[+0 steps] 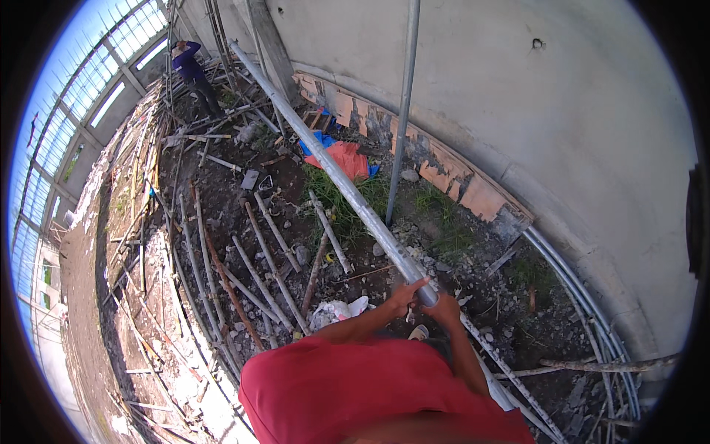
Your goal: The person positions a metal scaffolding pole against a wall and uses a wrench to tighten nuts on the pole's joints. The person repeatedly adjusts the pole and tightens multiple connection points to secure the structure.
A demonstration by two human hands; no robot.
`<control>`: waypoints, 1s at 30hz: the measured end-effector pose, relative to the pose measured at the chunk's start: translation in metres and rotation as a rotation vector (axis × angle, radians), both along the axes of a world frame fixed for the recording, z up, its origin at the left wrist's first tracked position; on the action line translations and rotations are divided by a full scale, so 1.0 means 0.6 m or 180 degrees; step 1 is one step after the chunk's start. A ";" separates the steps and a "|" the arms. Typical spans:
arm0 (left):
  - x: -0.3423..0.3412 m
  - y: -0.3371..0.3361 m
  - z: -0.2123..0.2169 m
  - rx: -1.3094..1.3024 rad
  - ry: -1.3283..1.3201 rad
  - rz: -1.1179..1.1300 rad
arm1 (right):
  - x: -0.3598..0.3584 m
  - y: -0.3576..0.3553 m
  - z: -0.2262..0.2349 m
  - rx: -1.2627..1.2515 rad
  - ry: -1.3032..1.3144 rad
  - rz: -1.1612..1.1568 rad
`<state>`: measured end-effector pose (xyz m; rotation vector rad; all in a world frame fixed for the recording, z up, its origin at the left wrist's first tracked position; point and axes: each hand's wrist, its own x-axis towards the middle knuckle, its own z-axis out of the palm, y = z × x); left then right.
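A long grey metal pipe [346,186] slants from my hands up toward the far left, and its near end is in front of my body. My left hand [404,297] grips the pipe from its left side near this end, with the thumb laid across the top. Close by, my right hand [445,309] is closed around the right side of the same end. Part of the fingers of both hands is hidden under the pipe. A second metal pipe [404,111] stands upright just beyond, apart from my hands.
A concrete wall [532,96] rises on the right, with peeling plywood boards [458,181] along its foot. Bamboo poles [259,274] litter the rubble. An orange sheet [345,158] and a white sack [334,312] lie on the ground. Another person [194,78] stands far left.
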<state>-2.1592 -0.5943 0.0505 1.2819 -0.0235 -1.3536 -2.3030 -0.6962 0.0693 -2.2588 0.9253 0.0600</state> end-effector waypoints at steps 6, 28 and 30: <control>0.034 0.031 -0.022 0.0320 0.0780 -0.0195 | -0.057 0.043 -0.014 0.0585 -0.0368 -0.0373; 0.244 0.007 0.049 -0.0082 -0.0189 -0.0423 | -0.623 0.111 -0.309 0.1813 -0.5287 -0.7664; 0.253 0.003 0.047 -0.0049 -0.0282 -0.0059 | -0.622 0.108 -0.316 0.2662 -0.4820 -0.7532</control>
